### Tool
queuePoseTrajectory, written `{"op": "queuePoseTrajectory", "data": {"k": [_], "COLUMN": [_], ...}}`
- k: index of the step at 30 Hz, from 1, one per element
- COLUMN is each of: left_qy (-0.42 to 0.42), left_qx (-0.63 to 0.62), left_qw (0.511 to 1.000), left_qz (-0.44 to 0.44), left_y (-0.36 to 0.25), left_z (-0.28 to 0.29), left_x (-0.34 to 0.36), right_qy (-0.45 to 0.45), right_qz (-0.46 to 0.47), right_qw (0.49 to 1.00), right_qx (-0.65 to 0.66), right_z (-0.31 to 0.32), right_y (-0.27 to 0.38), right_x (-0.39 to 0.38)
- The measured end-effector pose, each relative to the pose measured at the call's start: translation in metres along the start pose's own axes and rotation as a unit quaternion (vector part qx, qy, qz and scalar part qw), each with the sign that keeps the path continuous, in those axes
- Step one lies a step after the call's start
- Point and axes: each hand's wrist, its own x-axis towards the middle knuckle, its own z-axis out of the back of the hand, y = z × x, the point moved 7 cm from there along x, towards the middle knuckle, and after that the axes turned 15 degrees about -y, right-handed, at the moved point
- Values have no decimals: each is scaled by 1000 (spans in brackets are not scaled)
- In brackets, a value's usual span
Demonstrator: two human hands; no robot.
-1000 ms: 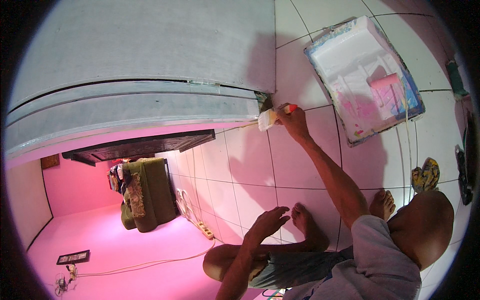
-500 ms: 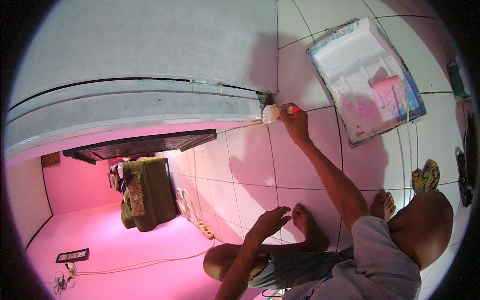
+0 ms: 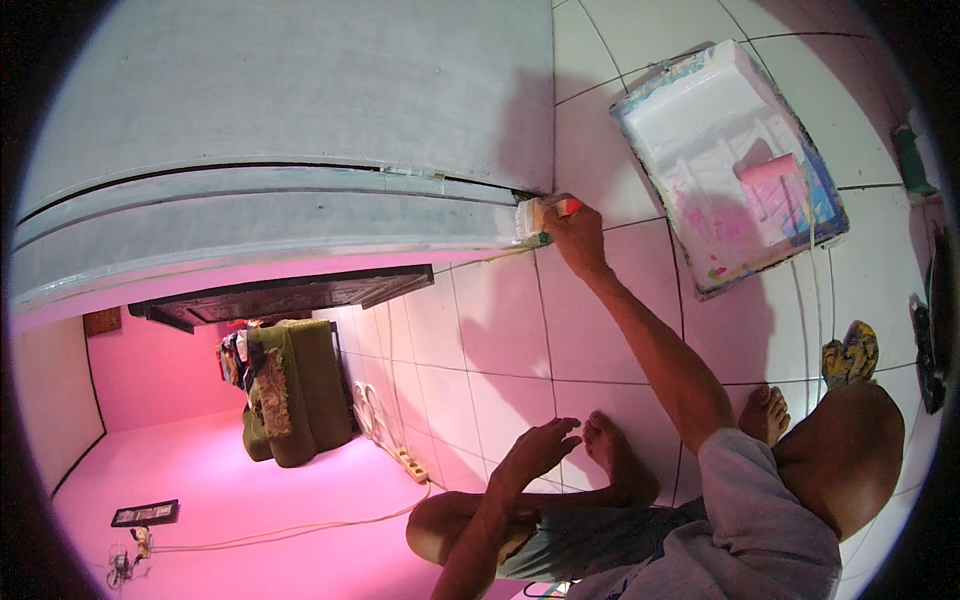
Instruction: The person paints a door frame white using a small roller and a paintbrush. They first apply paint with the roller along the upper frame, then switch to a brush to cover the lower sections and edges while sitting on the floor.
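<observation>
My right hand is wrapped round the handle of a paintbrush with an orange-red end. Its pale, paint-covered bristles touch the bottom end of a light grey-white door frame, close to the floor. My fingers partly cover the handle. My left hand hangs loose over my bent leg, near my foot, holding nothing, with its fingers stretched out.
On the tiled floor to the right lies a paint tray with white and pink paint and a pink roller. A stained cloth-like lump is by my knee. Left stand a green armchair and a power strip.
My right hand has shifted slightly left and up, carrying the paintbrush from the frame's edge onto its bottom end. The left hand stays in nearly the same place.
</observation>
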Motion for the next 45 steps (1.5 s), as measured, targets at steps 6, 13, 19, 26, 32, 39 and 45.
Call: {"op": "queuePoseTrajectory", "data": {"k": [6,13,19,26,32,39,45], "left_qy": [-4,-15,-15,2,-2,-10,13], "left_qx": [-8,1,-1,2,11,10,1], "left_qw": [1000,1000,1000,1000,1000,999,1000], "left_qz": [-5,-19,-22,-10,-17,-30,-24], "left_y": [8,11,-1,4,6,4,6], "left_z": [-7,-9,0,-6,-6,-6,-8], "left_x": [1,-1,4,1,0,0,4], "right_qy": [20,49,27,-38,51,40,0], "right_qz": [66,-158,-255,123,95,-234,-192], "right_qw": [991,964,940,988,992,921,970], "right_qx": [-117,207,223,-79,-71,309,150], "right_z": [-34,-30,-18,-26,-70,-54,-29], "right_y": [26,40,-37,29,97,63,-8], "right_x": [-3,-8,-7,-1,-20,-21,-11]}}
